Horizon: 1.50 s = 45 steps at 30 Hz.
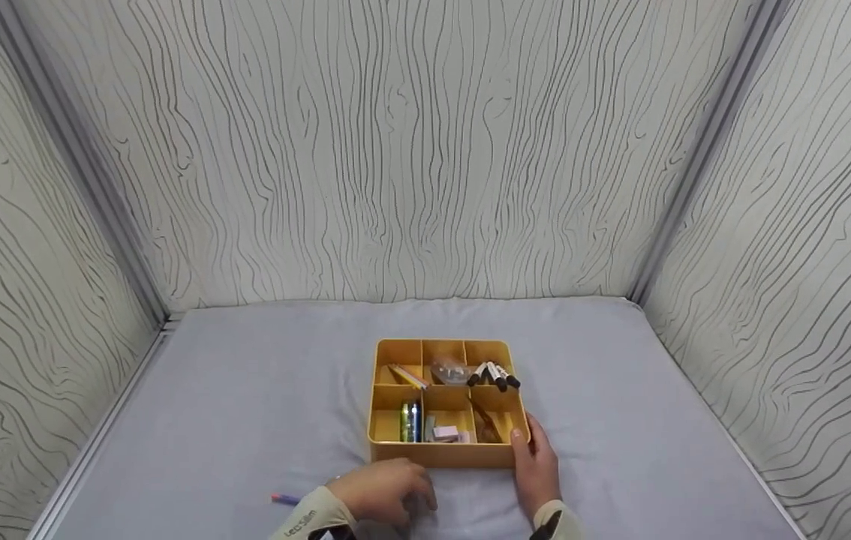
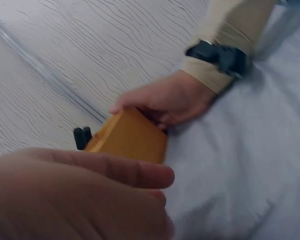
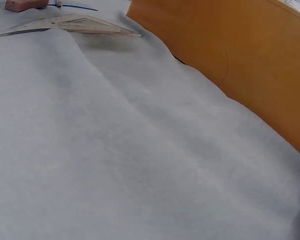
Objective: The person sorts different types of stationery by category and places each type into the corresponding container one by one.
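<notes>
A yellow six-compartment desk organizer (image 1: 444, 455) stands on the cloth-covered table. My right hand (image 1: 536, 465) grips its front right corner, thumb at the rim and fingers along the outer side; the left wrist view also shows this right hand (image 2: 175, 97) on the corner. Just in front of the box is my left hand (image 1: 384, 489), its fingers loosely bent and nothing visible in them. Close up, the left hand (image 2: 80, 195) partly covers the organizer (image 2: 132, 137). The right wrist view shows the box's wall (image 3: 240, 55) but not the hand.
The organizer holds pencils (image 1: 409, 376), a clear plastic item (image 1: 449, 370), black-capped markers (image 1: 497, 375), green and blue cylinders (image 1: 410, 421) and a pale block (image 1: 445, 433). A purple-blue pen (image 1: 287, 499) lies by the left sleeve. A clear ruler-like triangle (image 3: 75, 25) and reddish block (image 3: 26, 5) lie on the cloth.
</notes>
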Each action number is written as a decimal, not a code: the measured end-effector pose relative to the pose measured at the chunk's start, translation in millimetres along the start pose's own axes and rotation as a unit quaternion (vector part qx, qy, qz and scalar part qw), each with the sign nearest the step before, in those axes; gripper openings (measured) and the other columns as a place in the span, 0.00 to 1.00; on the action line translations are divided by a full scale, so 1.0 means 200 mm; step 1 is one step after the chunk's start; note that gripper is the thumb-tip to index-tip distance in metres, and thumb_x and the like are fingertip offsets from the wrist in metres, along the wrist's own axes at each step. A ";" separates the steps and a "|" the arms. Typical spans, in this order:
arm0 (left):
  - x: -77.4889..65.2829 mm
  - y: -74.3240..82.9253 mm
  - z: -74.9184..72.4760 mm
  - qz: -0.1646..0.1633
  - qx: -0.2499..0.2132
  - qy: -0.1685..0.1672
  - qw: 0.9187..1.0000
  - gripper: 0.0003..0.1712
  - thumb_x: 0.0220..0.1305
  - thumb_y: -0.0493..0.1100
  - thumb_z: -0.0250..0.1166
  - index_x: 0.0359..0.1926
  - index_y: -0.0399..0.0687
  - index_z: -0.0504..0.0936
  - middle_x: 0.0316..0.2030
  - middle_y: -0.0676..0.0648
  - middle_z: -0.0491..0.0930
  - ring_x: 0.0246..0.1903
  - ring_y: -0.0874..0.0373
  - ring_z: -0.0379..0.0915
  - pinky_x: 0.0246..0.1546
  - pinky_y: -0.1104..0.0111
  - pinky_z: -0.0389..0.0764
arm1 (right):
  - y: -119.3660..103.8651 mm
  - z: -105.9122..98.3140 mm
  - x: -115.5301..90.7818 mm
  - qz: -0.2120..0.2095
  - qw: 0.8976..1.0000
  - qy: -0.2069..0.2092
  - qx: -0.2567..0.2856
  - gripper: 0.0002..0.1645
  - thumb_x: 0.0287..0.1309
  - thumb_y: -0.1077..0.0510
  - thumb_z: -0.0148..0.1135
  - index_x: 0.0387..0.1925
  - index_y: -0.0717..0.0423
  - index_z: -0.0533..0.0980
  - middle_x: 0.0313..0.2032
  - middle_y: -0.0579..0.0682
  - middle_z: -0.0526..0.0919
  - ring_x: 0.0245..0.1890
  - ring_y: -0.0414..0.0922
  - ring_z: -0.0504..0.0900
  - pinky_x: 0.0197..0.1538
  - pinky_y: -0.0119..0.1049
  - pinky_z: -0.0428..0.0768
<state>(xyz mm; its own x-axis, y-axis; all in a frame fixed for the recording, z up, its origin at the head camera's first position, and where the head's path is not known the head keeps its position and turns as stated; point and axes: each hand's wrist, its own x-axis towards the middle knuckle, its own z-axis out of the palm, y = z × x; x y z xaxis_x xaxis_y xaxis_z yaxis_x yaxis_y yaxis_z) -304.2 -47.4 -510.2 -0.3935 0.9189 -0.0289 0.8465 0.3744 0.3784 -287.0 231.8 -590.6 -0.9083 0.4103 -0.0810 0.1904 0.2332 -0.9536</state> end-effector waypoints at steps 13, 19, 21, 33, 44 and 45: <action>-0.03 -0.02 0.11 -0.044 0.128 0.012 0.991 0.16 0.42 0.39 0.79 0.33 0.65 0.88 0.32 0.63 0.73 0.33 0.65 0.65 0.34 0.74 0.69 | -0.01 0.00 0.00 0.002 1.000 0.000 -0.002 0.43 0.74 0.41 0.48 0.77 0.63 0.55 0.76 0.65 0.56 0.76 0.61 0.55 0.74 0.56 0.58; -0.02 -0.01 0.06 -0.037 0.146 0.026 0.988 0.11 0.44 0.41 0.77 0.27 0.65 0.87 0.26 0.64 0.73 0.29 0.65 0.61 0.33 0.73 0.65 | -0.01 0.00 -0.01 -0.003 1.000 0.002 0.002 0.42 0.74 0.41 0.48 0.77 0.62 0.55 0.76 0.64 0.56 0.76 0.60 0.56 0.74 0.55 0.58; -0.01 -0.01 0.03 -0.037 0.110 0.031 0.993 0.07 0.48 0.42 0.76 0.26 0.62 0.86 0.24 0.64 0.73 0.27 0.67 0.61 0.32 0.75 0.65 | -0.01 0.00 -0.01 -0.007 1.000 0.003 0.000 0.42 0.74 0.41 0.48 0.77 0.62 0.56 0.76 0.64 0.57 0.75 0.60 0.56 0.74 0.55 0.58; 0.13 0.09 -0.23 -0.098 -0.225 0.170 0.954 0.12 0.54 0.33 0.72 0.34 0.50 0.76 0.29 0.60 0.77 0.29 0.71 0.73 0.34 0.75 0.78 | 0.00 0.00 0.00 0.000 1.000 0.002 -0.002 0.42 0.73 0.41 0.48 0.77 0.61 0.56 0.76 0.63 0.57 0.75 0.61 0.57 0.73 0.56 0.59; 0.40 0.09 -0.20 -0.171 -0.335 0.309 0.874 0.54 0.51 0.24 0.69 0.75 0.62 0.60 0.26 0.52 0.76 0.24 0.64 0.73 0.24 0.72 0.79 | 0.01 0.00 0.00 -0.033 0.999 0.013 -0.002 0.38 0.74 0.46 0.49 0.75 0.65 0.59 0.73 0.66 0.62 0.73 0.61 0.62 0.72 0.56 0.62; 0.42 0.09 -0.19 -0.183 -0.335 0.317 0.868 0.52 0.52 0.24 0.68 0.75 0.60 0.61 0.26 0.52 0.76 0.24 0.63 0.72 0.23 0.71 0.78 | 0.01 0.00 0.00 -0.028 1.000 0.011 -0.004 0.39 0.74 0.45 0.49 0.75 0.65 0.59 0.73 0.66 0.62 0.73 0.61 0.62 0.72 0.56 0.61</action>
<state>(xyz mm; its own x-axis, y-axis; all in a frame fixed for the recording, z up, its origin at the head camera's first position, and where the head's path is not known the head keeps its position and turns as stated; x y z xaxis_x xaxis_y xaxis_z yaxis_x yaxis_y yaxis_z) -336.6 31.7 -470.8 -0.8897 0.4221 0.1740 0.3085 0.2748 0.9107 -286.9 231.4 -592.7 -0.9093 0.4157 -0.0209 0.1422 0.2630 -0.9543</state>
